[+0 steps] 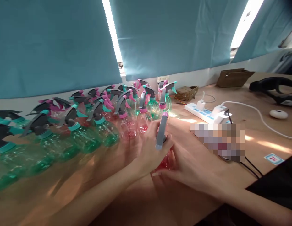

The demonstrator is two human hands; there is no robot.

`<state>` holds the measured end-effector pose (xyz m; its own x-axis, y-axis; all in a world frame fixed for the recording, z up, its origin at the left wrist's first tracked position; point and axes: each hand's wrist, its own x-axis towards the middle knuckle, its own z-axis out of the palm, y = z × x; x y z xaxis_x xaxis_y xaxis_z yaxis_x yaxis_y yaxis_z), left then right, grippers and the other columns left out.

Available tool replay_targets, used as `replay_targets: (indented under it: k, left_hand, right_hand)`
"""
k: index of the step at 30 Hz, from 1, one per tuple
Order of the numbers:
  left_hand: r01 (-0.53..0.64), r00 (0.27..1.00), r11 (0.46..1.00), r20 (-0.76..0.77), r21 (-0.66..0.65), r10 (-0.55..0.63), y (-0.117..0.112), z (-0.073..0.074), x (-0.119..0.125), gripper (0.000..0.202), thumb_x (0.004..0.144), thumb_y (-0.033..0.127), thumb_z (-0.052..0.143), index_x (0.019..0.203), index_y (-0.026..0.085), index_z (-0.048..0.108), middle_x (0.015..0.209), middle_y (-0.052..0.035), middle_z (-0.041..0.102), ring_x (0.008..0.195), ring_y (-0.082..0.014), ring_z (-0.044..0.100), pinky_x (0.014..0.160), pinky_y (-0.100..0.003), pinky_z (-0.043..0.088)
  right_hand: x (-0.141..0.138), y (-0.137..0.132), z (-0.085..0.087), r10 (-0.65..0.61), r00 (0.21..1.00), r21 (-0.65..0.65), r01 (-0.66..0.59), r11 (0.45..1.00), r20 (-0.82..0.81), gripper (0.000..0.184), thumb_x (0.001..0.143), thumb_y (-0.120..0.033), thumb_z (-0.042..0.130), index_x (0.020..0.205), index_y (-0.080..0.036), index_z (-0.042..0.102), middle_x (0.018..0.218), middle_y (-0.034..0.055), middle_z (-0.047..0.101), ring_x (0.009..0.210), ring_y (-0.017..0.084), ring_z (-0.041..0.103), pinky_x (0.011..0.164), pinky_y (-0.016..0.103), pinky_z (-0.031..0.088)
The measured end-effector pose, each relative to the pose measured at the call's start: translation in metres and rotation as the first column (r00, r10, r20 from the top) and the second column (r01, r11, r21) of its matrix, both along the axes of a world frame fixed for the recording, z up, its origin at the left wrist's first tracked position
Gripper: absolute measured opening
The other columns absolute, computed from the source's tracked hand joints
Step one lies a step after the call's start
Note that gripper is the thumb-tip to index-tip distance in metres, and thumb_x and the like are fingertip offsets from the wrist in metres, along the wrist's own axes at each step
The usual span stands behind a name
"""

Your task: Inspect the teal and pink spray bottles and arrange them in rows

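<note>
Hands meet just in front of you, low over the desk [127, 201]. Your left hand [148, 150] is wrapped around the neck of a red spray bottle [165, 161], fingers closed beside its grey trigger head [161, 133], which sticks up above your knuckles. Your right hand [190, 166] cups the bottle's body from the other side, its fingertips curled under the base. The bottle stands roughly upright between both palms, and much of it is hidden by them.

Just beyond and to your left, a crowd of spray bottles [94, 125] stands in rows on the desk, green and pink ones mixed, with grey triggers and teal or pink collars. To your right lie a black cable [251, 166] and a small sticker [273, 158]. Further back sits a white power strip [204, 113] with plugs in it and a white cable [259, 114] trailing right. A cardboard box [234, 77] rests near the wall. Blue curtains [53, 44] hang behind everything.
</note>
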<state>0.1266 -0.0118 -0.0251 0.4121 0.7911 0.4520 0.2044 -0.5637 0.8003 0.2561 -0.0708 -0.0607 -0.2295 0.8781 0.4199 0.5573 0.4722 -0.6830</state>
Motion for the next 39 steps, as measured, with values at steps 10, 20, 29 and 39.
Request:
replay_targets:
  k: [10,20,29,39]
  left_hand:
    - [0.150,0.983,0.984,-0.088,-0.091,-0.158,0.006,-0.014,0.014,0.067,0.085,0.037,0.066,0.142,0.024,0.033,0.135,-0.0123,0.050,0.120,-0.0317,0.051,0.100,-0.052,0.042]
    - [0.119,0.781,0.986,-0.625,0.117,-0.020,0.013,-0.063,-0.040,0.053,0.088,0.029,0.055,0.138,0.018,0.042,0.140,-0.0158,0.047,0.131,-0.0335,0.042,0.107,-0.055,0.036]
    - [0.177,0.696,0.957,-0.717,0.229,0.043,0.013,-0.075,-0.037,0.048,0.095,0.036,0.047,0.140,0.017,0.045,0.149,-0.0159,0.039,0.138,-0.0331,0.033,0.111,-0.056,0.029]
    - [0.195,0.666,0.940,-0.741,0.279,0.081,0.014,-0.085,-0.038,0.049,0.096,0.038,0.047,0.141,0.017,0.044,0.152,-0.0160,0.034,0.140,-0.0313,0.029,0.111,-0.054,0.030]
  right_hand:
    - [0.048,0.008,0.000,-0.099,0.995,-0.087,0.100,0.991,0.010,0.058,0.075,-0.040,0.073,0.123,-0.025,0.044,0.111,0.0081,0.065,0.094,0.028,0.066,0.075,0.042,0.056]
    - [0.119,0.081,0.008,-0.252,0.958,0.060,0.246,0.967,0.135,0.061,0.072,-0.060,0.071,0.114,-0.022,0.050,0.112,0.0116,0.064,0.101,0.032,0.062,0.085,0.046,0.051]
    - [0.144,0.138,-0.003,-0.361,0.910,0.044,0.359,0.932,0.205,0.070,0.069,-0.062,0.071,0.119,-0.020,0.046,0.115,0.0128,0.064,0.101,0.034,0.062,0.082,0.044,0.050]
    - [0.143,0.158,-0.010,-0.344,0.910,-0.031,0.360,0.932,0.230,0.078,0.070,-0.064,0.067,0.127,-0.016,0.044,0.114,0.0157,0.064,0.100,0.035,0.062,0.082,0.046,0.050]
